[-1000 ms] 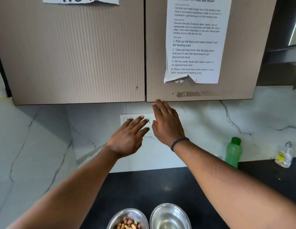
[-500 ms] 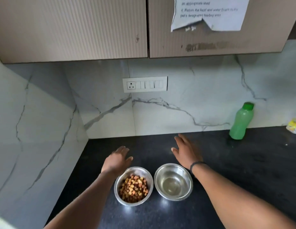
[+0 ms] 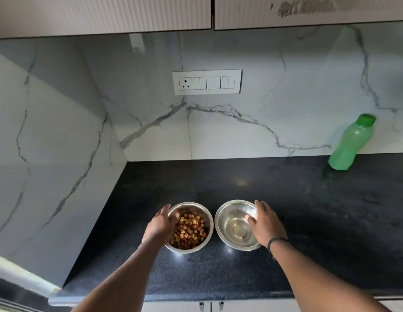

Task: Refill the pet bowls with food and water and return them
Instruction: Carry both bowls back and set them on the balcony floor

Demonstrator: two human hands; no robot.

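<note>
step: taking up both bowls | food bowl [image 3: 189, 227] left of water bowl [image 3: 237, 224], side by side on counter [image 3: 308, 210] | left hand [image 3: 160, 226] curled over food bowl rim, right hand [image 3: 264, 222] spread on water bowl rim | neither lifted yet

We note two round steel bowls side by side, nearly touching, upright on the black counter near its front edge. The left food bowl [image 3: 191, 228] holds a heap of brown and orange kibble [image 3: 189, 230]. The right water bowl [image 3: 237, 225] holds shallow clear water [image 3: 237, 230] at its bottom.
</note>
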